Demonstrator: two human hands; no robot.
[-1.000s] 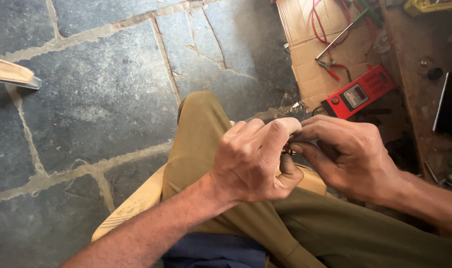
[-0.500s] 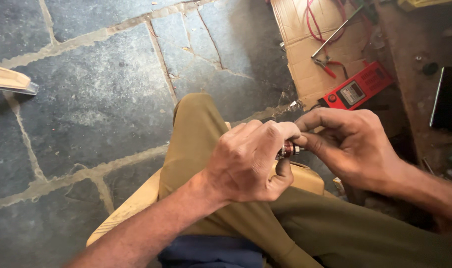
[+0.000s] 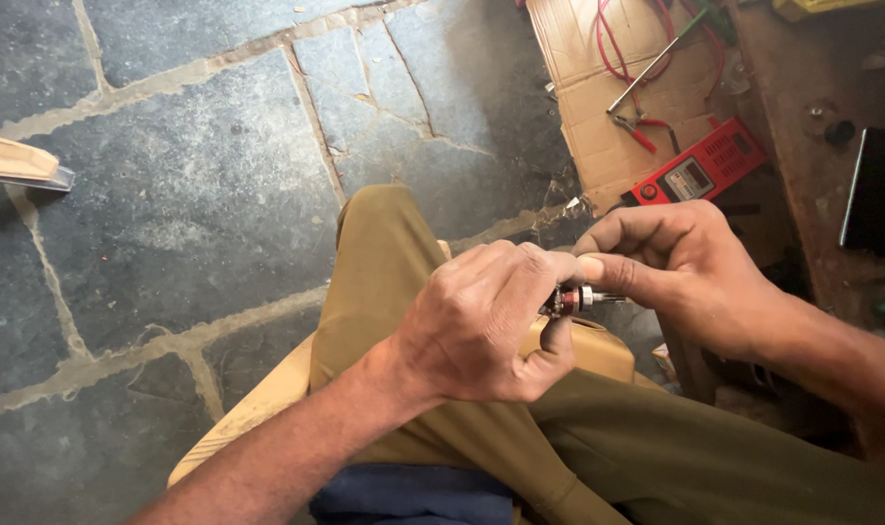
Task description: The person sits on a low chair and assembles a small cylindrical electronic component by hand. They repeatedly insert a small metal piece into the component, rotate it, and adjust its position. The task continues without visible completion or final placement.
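Starting at the left edge, a pale wooden piece (image 3: 15, 160) lies on the dark stone floor (image 3: 190, 194), which is laid in irregular slabs with light mortar joints. Nearer the centre, the person's knee in olive-brown trousers (image 3: 374, 272) extends forward over the floor, and the seat below it is a tan plastic chair (image 3: 258, 413).

The left hand (image 3: 486, 326) is curled closed above the thigh, its fingers wrapped around one end of a small cylindrical part (image 3: 571, 299) with a dark red body and a metal collar. The thumb and forefinger pinch the part from the left. Most of the part's body is hidden inside this grip.

The right hand (image 3: 680, 267) meets it from the right, fingers bent and narrow, with thumb and forefinger pinching the thin metal tip that protrudes from the part. Both hands touch at the fingertips, so the part is held between them, in the air just above the lap.

Beyond the right hand, a flattened cardboard sheet (image 3: 578, 87) lies on the floor. It carries red wires (image 3: 612, 44), a metal rod (image 3: 651, 63), red-handled pliers (image 3: 637, 131) and, at its lower edge, a red meter (image 3: 700, 170) with a small display. At the far right, a rust-brown surface (image 3: 802, 214) holds a black flat object (image 3: 875, 190).
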